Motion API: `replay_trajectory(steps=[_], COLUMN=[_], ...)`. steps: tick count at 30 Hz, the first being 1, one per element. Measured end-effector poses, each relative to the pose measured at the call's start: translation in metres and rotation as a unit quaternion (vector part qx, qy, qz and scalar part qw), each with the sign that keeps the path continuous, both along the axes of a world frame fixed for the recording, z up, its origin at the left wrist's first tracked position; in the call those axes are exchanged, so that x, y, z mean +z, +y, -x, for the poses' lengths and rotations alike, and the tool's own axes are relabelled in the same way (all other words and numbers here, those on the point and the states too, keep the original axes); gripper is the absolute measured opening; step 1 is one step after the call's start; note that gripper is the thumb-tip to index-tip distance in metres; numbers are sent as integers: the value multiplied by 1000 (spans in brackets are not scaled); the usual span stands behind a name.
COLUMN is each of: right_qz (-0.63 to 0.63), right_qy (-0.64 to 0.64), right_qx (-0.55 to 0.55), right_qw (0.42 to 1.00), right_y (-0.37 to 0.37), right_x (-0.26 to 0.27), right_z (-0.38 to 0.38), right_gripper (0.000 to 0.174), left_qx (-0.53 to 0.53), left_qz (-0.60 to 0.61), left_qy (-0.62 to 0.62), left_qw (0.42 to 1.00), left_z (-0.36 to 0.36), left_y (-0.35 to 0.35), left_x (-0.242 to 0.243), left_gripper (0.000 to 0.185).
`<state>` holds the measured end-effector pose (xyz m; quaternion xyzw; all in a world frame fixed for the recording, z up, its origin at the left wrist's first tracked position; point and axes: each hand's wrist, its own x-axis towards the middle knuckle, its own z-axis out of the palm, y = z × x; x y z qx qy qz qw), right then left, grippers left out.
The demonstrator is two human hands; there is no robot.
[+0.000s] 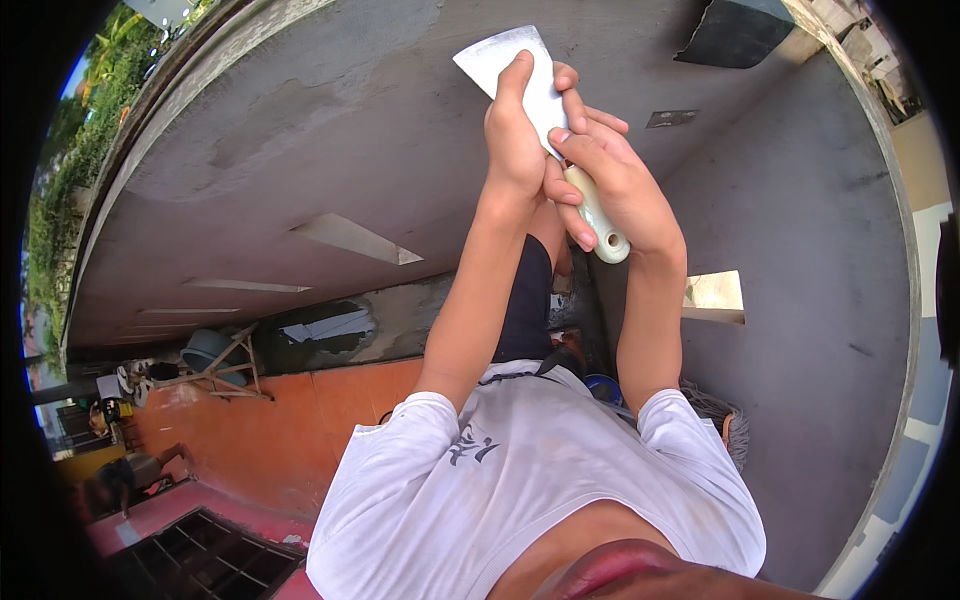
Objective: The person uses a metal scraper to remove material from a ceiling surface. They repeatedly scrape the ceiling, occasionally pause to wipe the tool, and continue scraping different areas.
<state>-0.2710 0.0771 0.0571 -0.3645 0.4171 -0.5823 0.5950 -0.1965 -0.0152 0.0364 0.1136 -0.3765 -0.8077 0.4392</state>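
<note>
A wide-bladed scraper (551, 120) is raised in front of the grey plastered wall (375, 150), its flared metal blade pointing up and its pale handle slanting down to the right. My left hand (514, 146) presses its thumb flat on the blade's face, with fingers behind the blade. Around the neck and upper handle, my right hand (611, 161) has its fingers wrapped, its thumb resting at the blade's base. The rounded handle end with its hole sticks out below my right palm. Whether the blade touches the wall, I cannot tell.
A second grey wall (810, 262) meets the first at a corner on my right. A string mop (724, 420) leans there. On the left, a blue-grey tub (214, 352) rests by a wooden stand (236, 360). A person (124, 476) is farther off over the orange floor (255, 420).
</note>
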Motion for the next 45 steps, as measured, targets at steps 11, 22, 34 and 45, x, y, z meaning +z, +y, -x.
replay_trajectory(steps=[11, 22, 34, 45], right_qz=[37, 12, -6, 24], right_qy=[15, 13, 14, -4], right_qx=[194, -116, 64, 77], right_qw=[980, 993, 998, 997], right_y=[-53, 20, -18, -24], right_x=[4, 12, 2, -4], right_z=[-71, 44, -28, -50], right_gripper=[19, 22, 21, 22], left_qx=[179, -78, 45, 52], left_qz=[39, -44, 3, 19], left_qy=[-29, 31, 16, -20], left_qw=[983, 995, 999, 998], left_z=[-104, 70, -40, -66], left_y=[-22, 11, -9, -16], left_x=[6, 11, 3, 3], left_gripper=[39, 49, 39, 39])
